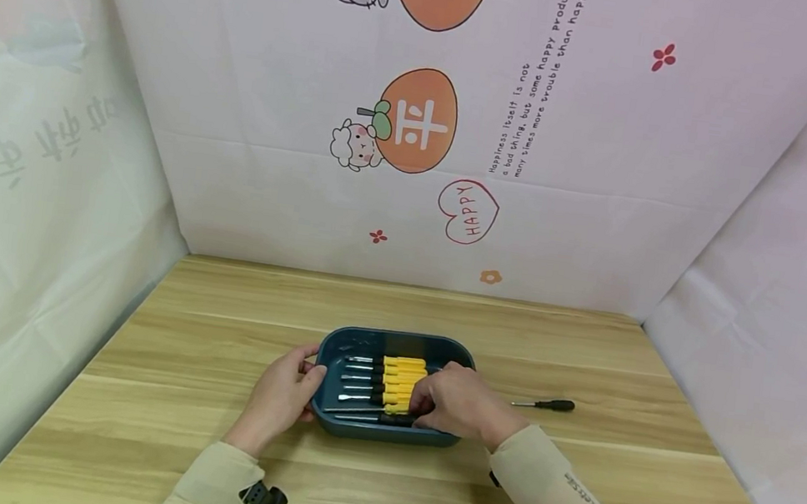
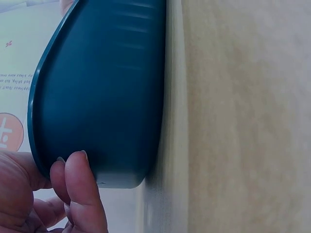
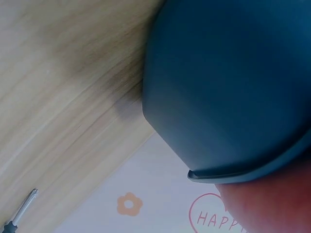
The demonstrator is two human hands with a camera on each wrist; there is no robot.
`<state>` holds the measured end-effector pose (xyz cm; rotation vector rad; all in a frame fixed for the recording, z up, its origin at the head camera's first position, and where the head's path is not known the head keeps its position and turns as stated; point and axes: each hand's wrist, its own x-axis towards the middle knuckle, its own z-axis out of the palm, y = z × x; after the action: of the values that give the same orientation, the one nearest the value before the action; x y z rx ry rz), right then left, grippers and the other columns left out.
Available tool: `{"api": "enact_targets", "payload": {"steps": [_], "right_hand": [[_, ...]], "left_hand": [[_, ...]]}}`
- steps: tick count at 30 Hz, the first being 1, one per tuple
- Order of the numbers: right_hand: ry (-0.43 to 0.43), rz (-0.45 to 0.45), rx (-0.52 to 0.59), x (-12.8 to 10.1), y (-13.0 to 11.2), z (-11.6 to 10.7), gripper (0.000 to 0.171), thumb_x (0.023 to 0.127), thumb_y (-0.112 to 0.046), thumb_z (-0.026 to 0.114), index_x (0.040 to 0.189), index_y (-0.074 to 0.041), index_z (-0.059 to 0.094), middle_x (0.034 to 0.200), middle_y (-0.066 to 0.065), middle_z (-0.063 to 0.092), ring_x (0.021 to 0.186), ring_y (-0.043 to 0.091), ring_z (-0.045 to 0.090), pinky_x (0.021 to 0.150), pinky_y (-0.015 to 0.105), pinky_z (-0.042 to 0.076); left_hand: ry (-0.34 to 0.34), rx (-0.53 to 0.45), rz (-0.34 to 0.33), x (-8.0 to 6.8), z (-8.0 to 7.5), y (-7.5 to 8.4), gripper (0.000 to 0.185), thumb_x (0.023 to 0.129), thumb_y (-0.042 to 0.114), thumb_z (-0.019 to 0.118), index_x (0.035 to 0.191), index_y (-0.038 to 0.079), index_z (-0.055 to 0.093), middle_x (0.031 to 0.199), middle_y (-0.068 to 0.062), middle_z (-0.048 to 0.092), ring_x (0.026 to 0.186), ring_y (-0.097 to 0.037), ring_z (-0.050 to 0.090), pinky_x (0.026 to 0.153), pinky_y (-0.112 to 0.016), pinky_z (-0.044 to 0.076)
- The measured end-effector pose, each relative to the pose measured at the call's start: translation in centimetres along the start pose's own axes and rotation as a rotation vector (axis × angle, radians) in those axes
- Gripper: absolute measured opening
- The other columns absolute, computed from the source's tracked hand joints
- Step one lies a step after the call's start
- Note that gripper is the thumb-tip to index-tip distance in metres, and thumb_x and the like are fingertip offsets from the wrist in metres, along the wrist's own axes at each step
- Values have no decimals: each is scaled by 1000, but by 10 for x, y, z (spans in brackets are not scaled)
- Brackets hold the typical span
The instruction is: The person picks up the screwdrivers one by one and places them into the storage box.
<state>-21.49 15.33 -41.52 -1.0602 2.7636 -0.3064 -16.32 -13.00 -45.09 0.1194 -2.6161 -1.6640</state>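
Note:
A dark teal tray [image 1: 392, 341] sits mid-table and holds several screwdrivers with yellow handles [image 1: 398, 382] laid side by side, plus a black-handled one [image 1: 383, 418] along the near side. My left hand [image 1: 284, 393] grips the tray's left wall, fingers on its outer side [image 2: 77, 189]. My right hand [image 1: 456, 401] reaches into the tray's right half, fingertips on the screwdriver handles; what they pinch is hidden. The tray's outer wall [image 3: 228, 92] fills the right wrist view. One black-handled screwdriver [image 1: 545, 404] lies on the table to the tray's right.
The wooden table [image 1: 210, 346] is walled by printed white cloth at the back [image 1: 464, 125] and both sides. The loose screwdriver's tip [image 3: 22, 211] shows in the right wrist view, near the tray.

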Motion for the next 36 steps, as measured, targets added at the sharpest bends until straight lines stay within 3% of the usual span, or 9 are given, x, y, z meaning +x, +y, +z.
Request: {"api": "enact_targets", "payload": {"steps": [8, 17, 26, 36], "right_hand": [[13, -13, 17, 0, 2, 1, 12, 86, -28, 87, 95, -28, 80, 80, -25, 67, 82, 3, 55, 96, 39, 47], [26, -27, 48, 0, 2, 0, 23, 87, -27, 87, 108, -21, 80, 94, -13, 73, 81, 2, 59, 83, 25, 59], [86, -27, 106, -4, 3, -1, 30, 87, -31, 86, 114, -17, 80, 113, -9, 76, 104, 10, 67, 95, 34, 60], [168, 57, 122, -11, 4, -7, 49, 88, -37, 85, 131, -17, 73, 132, -2, 70, 120, 22, 62, 107, 46, 55]], "left_hand": [[3, -8, 4, 0, 0, 0, 46, 106, 19, 58, 150, 7, 52, 113, -13, 65, 65, -16, 63, 51, -30, 60], [9, -21, 7, 1, 1, 0, 46, 106, 18, 59, 150, 7, 53, 112, -15, 66, 63, -15, 63, 50, -30, 60], [10, -20, 10, 1, 1, 0, 46, 105, 18, 59, 150, 7, 53, 110, -12, 66, 63, -15, 63, 50, -31, 60], [4, -15, 12, -1, 0, -1, 47, 106, 18, 59, 150, 6, 52, 111, -13, 65, 65, -15, 63, 51, -31, 60]]}}
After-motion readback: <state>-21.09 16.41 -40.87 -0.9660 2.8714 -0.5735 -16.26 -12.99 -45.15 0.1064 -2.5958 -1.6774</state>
